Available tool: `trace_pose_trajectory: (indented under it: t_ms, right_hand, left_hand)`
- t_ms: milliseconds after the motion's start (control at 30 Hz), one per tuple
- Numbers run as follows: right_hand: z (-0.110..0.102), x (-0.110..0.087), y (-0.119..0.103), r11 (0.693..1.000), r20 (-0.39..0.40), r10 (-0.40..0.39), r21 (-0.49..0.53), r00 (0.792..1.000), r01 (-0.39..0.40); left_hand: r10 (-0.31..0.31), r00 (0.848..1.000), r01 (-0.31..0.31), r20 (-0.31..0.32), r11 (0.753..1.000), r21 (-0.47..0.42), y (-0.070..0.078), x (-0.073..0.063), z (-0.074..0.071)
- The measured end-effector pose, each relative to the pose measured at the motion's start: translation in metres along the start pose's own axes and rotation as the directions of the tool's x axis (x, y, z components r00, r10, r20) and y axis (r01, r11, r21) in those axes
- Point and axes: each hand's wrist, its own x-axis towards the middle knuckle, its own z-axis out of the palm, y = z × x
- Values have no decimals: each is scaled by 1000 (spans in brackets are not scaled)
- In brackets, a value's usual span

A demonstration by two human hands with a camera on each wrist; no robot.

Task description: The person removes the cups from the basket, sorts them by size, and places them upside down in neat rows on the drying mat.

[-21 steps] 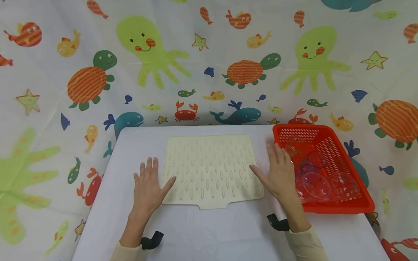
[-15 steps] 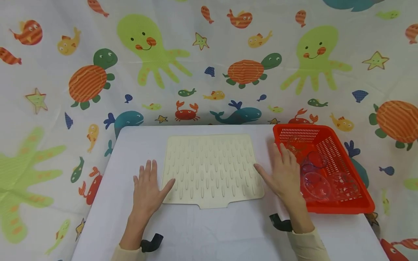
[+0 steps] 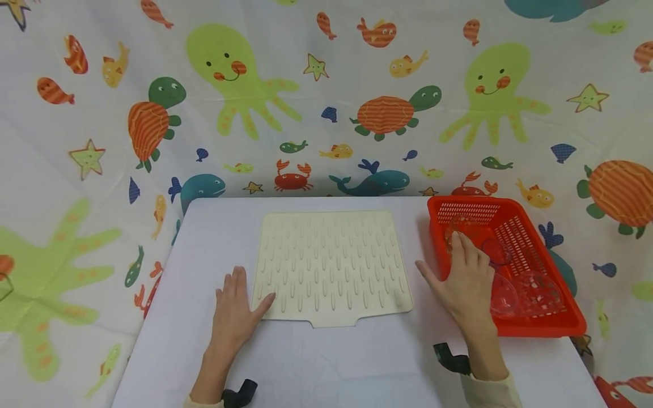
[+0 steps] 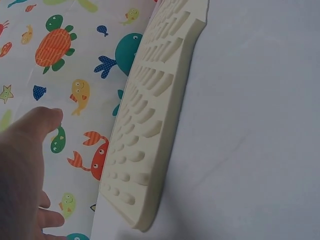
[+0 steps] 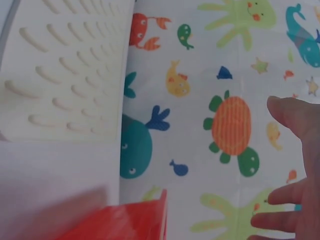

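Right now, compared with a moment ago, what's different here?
The right grip has moved rightward, its fingers reaching further over the red basket. The left grip has drawn slightly back. Neither has visibly taken or released anything. The cream ridged mat and basket stayed put.

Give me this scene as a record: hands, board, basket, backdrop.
Left hand: empty, by the near left corner of the cream board
Right hand: over the left side of the red basket; contact unclear
Board: on the white table, rows of elongated shapes
Basket: right of the board, holding transparent items
Backdrop: cloth printed with sea animals
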Motion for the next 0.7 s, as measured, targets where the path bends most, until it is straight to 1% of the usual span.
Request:
trace_pose_trajectory:
  t_ms: [100, 200, 300, 400, 533, 700]
  right_hand:
    - [-5, -4, 4, 999, 4, 35, 4, 999, -35]
    - [-10, -8, 9, 998, 6, 64, 7, 998, -64]
    - [-13, -11, 14, 996, 3, 84, 8, 996, -84]
    - [-16, -14, 18, 995, -5, 100, -3, 995, -100]
    - [-18, -18, 25, 993, -8, 121, -12, 993, -121]
    - [-18, -24, 32, 987, -6, 157, -21, 988, -157]
  left_hand:
    - [-9, 1000, 10, 25, 1000, -24, -2, -3, 3]
    - [-35, 997, 38, 63, 998, -44, -5, -5, 7]
    - [-62, 993, 67, 100, 996, -50, -8, -7, 11]
    - [-77, 990, 84, 120, 995, -55, -12, -8, 15]
    - [-68, 991, 76, 119, 995, -71, -16, -10, 21]
    - [-41, 992, 52, 120, 994, -93, -21, -14, 28]
